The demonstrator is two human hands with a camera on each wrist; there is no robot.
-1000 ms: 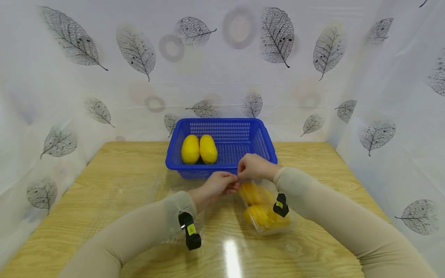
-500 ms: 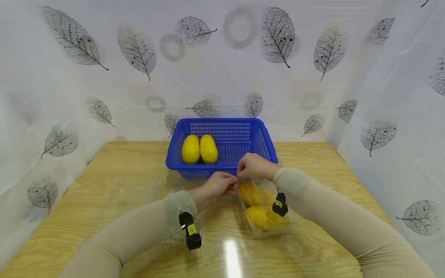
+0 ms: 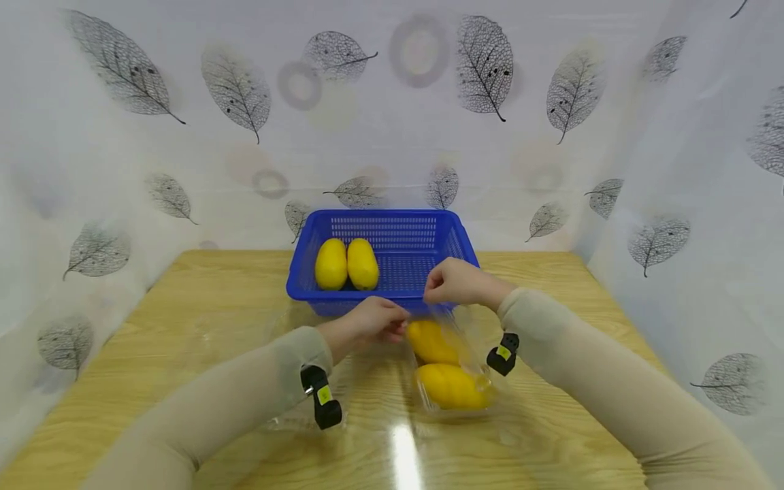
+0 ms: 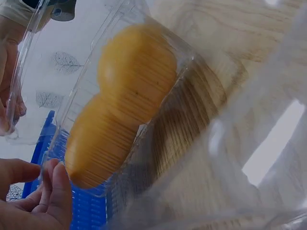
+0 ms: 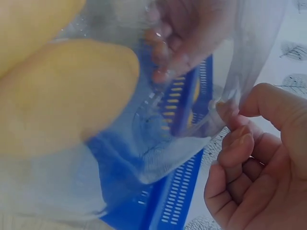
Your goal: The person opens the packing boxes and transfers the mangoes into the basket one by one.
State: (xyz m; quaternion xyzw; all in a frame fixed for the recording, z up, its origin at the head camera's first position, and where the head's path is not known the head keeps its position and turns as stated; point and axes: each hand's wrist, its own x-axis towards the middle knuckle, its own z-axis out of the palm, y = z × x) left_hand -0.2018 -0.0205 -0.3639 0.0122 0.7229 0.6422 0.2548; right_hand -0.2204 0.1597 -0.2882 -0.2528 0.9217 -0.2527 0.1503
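Observation:
A clear plastic clamshell box (image 3: 456, 412) lies in front of the basket, holding two orange-yellow oval fruits (image 3: 453, 386). My left hand (image 3: 370, 320) pinches the box's rim at its far left corner between thumb and fingers. Just right of it and higher, my right hand (image 3: 458, 280) pinches the edge of the box's clear lid (image 4: 21, 72), which stands raised off the base at an angle. In the right wrist view, thumb and forefinger of the right hand (image 5: 261, 139) grip the lid's corner, and the fruits show through the plastic.
Behind the hands stands a blue plastic basket (image 3: 392, 296) with two yellow oval fruits (image 3: 363, 264) at its left side. Another clear plastic box (image 3: 300, 415) lies on the wooden table (image 3: 202, 286) under the left forearm. A leaf-patterned curtain (image 3: 380, 150) surrounds the table.
My right hand has moved up and to the right, away from the left hand, lifting the lid off the fruits. The left hand stays near the rim; the head view has shifted slightly.

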